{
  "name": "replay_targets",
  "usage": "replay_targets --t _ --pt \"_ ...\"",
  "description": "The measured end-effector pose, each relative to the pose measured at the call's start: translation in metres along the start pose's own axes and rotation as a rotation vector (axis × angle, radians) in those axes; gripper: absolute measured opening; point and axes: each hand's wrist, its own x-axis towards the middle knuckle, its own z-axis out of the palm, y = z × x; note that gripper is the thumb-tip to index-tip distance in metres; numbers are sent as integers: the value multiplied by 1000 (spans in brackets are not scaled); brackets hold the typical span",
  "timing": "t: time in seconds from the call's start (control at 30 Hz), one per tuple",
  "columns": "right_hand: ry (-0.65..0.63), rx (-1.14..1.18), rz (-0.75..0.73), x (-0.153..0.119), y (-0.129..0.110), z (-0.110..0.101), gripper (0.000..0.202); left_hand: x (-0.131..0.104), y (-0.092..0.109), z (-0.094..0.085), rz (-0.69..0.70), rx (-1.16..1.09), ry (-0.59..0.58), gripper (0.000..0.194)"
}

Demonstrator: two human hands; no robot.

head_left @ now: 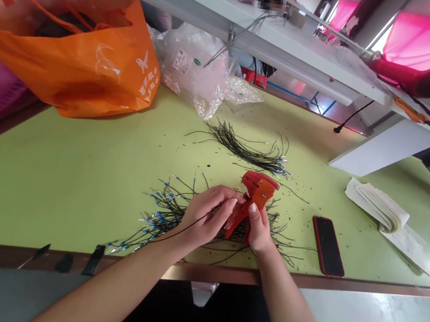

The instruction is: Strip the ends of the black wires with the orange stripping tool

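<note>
My right hand [259, 230] is wrapped round the handles of a red and orange wire stripper [261, 193]. Between the thumb and fingers of my left hand [208, 214] is a thin black wire [192, 224], its near end trailing back over my wrist and its other end close to the stripper's jaws. Whether the wire sits inside the jaws is hidden by my fingers. Beneath both hands spreads a loose pile of black wires [165, 218], many with blue tips at the left. Farther back lies a second bundle of black wires [241, 149], blue and silver ends toward the right.
An orange bag [103, 67] stands at the back left beside clear plastic bags [197, 66]. To the right lie a red-edged phone [327, 247] and a folded white strip [379, 209]. A white shelf [304, 61] crosses above the green table [85, 178]. Small black scraps dot the tabletop.
</note>
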Motion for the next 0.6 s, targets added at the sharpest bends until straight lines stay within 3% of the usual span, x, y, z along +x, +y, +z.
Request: replay_targets --t 0.3,0.6 --pt "20 52 48 -3 6 -2 58 -2 -1 2 16 -64 -12 20" --pt "-62 139 72 -1 4 -1 67 -8 -9 7 -171 -365 -5 25"
